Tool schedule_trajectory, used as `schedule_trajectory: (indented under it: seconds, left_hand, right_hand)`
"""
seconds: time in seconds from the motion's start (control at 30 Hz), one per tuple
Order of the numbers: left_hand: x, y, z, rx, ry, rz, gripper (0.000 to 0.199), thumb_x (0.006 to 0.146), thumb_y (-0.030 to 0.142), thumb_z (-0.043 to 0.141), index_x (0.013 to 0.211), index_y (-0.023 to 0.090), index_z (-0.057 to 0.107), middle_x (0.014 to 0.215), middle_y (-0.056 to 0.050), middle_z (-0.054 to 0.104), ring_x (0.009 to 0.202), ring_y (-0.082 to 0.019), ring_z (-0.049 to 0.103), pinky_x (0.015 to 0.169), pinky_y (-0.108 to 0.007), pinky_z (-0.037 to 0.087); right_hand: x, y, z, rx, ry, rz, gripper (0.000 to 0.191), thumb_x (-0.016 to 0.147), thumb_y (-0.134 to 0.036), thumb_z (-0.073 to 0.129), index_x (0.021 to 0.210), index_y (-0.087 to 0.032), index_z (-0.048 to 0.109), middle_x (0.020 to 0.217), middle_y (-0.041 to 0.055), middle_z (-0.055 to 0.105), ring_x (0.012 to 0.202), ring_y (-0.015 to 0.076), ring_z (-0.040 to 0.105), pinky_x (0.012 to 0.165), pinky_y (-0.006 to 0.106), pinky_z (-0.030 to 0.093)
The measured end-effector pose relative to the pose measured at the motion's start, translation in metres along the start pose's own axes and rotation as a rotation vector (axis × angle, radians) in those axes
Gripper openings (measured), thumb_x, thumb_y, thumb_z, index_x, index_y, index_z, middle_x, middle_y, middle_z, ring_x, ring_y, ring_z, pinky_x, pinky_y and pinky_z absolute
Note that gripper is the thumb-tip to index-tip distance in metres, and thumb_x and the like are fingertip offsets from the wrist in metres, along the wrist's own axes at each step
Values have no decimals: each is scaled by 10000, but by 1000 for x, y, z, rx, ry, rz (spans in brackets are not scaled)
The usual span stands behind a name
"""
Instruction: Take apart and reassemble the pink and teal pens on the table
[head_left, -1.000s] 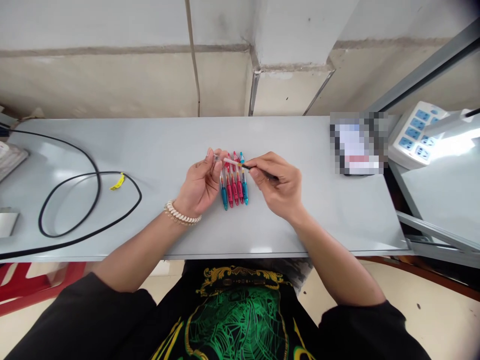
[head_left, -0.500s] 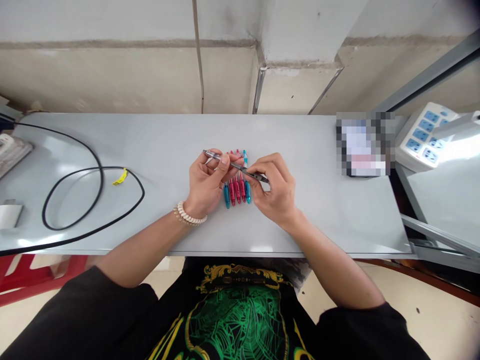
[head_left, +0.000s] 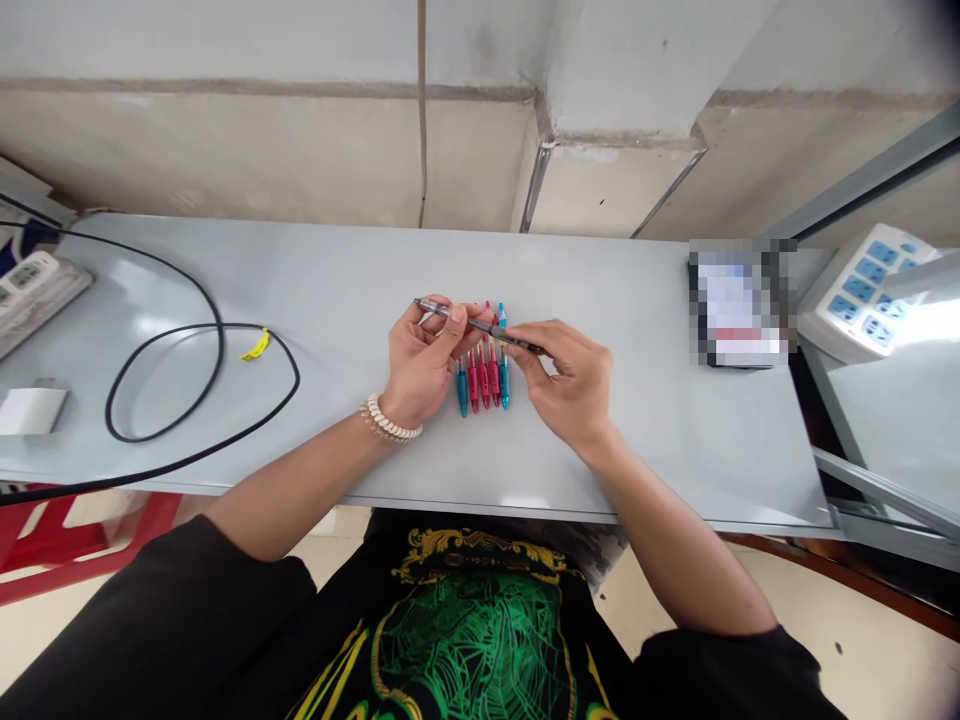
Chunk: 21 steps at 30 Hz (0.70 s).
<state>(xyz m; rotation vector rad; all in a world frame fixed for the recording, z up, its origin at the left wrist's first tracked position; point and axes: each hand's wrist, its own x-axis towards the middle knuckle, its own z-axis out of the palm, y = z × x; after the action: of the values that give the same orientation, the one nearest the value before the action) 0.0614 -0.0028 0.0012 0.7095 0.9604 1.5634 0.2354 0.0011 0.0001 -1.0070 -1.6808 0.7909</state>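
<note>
A dark grey pen (head_left: 484, 326) with a clear, silvery end is held between my two hands, slanting down to the right. My left hand (head_left: 427, 358) is closed on its clear end, thumb on top. The fingertips of my right hand (head_left: 571, 380) pinch the dark end. Below the pen, a row of pens lies side by side on the table: several pink pens (head_left: 484, 385) with a blue pen (head_left: 463, 392) on the left and a lighter blue pen (head_left: 504, 388) on the right. My left fingers and the held pen partly cover the row.
A black cable (head_left: 217, 375) with a yellow tag (head_left: 256, 345) loops over the left of the grey table (head_left: 360, 270). A white charger (head_left: 31, 410) sits at the left edge. On the right are a blurred-out phone-like object (head_left: 742, 320) and a white power strip (head_left: 862, 290).
The view has shifted slightly, so the whole scene sits a little farther right. Both hands still hold the pen in nearly the same pose.
</note>
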Motion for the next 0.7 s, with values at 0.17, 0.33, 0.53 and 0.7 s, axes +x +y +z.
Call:
schedule_trajectory:
  seconds: [0.17, 0.33, 0.53, 0.7]
  left_hand:
    - [-1, 0, 1, 4, -17, 27, 465, 761, 405, 948, 961, 201, 582, 943, -31, 809, 960, -193, 809, 829, -279, 662]
    - [-1, 1, 0, 12, -43, 36, 446, 787, 417, 929, 976, 212, 581, 947, -32, 807, 976, -192, 800, 830, -277, 661]
    - [1, 8, -2, 3, -149, -39, 403, 805, 393, 921, 969, 223, 595, 925, -1, 747, 962, -180, 769, 838, -288, 648]
    - [0, 32, 8, -265, -171, -206, 520, 1066, 609, 463, 750, 207, 552, 643, 25, 467, 667, -135, 626, 853, -348, 632]
  right_hand:
    - [-1, -1, 2, -12, 19, 23, 245, 1004, -445, 674, 1133, -252, 753, 936, 31, 778, 804, 176, 765, 738, 341, 667]
    - [1, -6, 1, 72, 10, 91, 309, 966, -526, 709, 1049, -235, 768, 857, 25, 767, 713, 157, 747, 641, 292, 639]
    - [6, -12, -1, 397, -233, 492, 557, 985, -658, 604, 663, -204, 590, 493, -52, 552, 308, 66, 448, 339, 234, 351]
    - [-5, -11, 16, 206, -147, 344, 489, 1022, -639, 545, 791, -212, 605, 592, -30, 616, 434, 76, 529, 448, 232, 408]
